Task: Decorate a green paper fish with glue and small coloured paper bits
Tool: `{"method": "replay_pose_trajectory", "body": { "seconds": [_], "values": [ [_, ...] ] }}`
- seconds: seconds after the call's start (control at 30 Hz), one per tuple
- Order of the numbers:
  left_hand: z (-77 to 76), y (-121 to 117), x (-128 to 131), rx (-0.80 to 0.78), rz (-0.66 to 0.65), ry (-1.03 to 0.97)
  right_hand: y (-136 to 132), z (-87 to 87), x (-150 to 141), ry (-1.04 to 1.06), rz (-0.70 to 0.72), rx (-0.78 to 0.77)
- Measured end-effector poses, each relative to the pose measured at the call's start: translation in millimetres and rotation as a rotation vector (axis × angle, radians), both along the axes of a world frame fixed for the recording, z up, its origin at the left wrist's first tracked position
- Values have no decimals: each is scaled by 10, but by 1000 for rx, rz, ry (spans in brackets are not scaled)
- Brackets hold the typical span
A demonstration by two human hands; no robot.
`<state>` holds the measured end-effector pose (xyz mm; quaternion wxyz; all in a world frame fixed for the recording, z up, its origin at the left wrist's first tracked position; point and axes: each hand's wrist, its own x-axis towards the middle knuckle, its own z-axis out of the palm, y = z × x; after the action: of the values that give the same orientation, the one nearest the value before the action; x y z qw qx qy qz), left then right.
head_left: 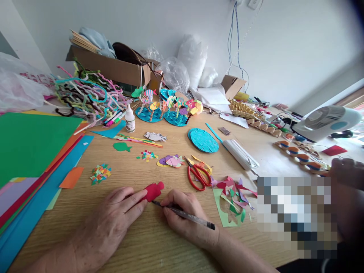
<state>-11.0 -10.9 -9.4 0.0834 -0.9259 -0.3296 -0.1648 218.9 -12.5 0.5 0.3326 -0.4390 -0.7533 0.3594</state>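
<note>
My left hand [116, 212] lies low on the table, its fingertips pressing a red paper fish [153, 191] flat. Part of the fish is hidden under those fingers. My right hand [184, 214] is closed around a black pen [189, 217], whose tip meets the fish's lower edge. Red-handled scissors [199, 176] rest beyond my right hand, beside yellow and orange scraps. Several cut paper fish [172, 161] lie overlapped past the red one. Left of them are a pile of small colored paper bits [101, 173], colored dots [148, 155] and a green paper fish [122, 146].
Colored paper sheets [36, 144] cover the left side. Glue bottle [130, 119], pipe cleaners [88, 91] and fish-decorated blue bases [150, 113] stand farther back. Blue discs [203, 140], a white case [240, 154] and paper scraps [233, 197] lie rightward. Another person's hand [347, 174] shows at right.
</note>
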Motion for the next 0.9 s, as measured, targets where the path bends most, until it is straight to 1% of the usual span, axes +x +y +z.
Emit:
{"method": "replay_pose_trajectory", "body": {
  "seconds": [0.1, 0.23, 0.3, 0.43, 0.63, 0.77, 0.9],
  "values": [
    [-34, 2, -7, -31, -1, 9, 6, 11, -8, -7, 11, 5],
    [-62, 1, 2, 9, 17, 7, 3, 42, -18, -30, 16, -9],
    [-54, 1, 8, 28, 17, 8, 1, 53, -19, -45, 16, -14],
    [-15, -1, 8, 13, 8, 8, 0, 48, -12, -73, -1, -25],
    [33, -12, 5, 20, 24, 21, 4, 41, -9, -58, -2, -14],
    [11, -5, 11, 56, -1, -5, -2, 43, -13, -66, 1, -1],
    [-14, -3, 9, 68, 6, 4, -3, 41, -8, -74, -17, -22]
  ]
}}
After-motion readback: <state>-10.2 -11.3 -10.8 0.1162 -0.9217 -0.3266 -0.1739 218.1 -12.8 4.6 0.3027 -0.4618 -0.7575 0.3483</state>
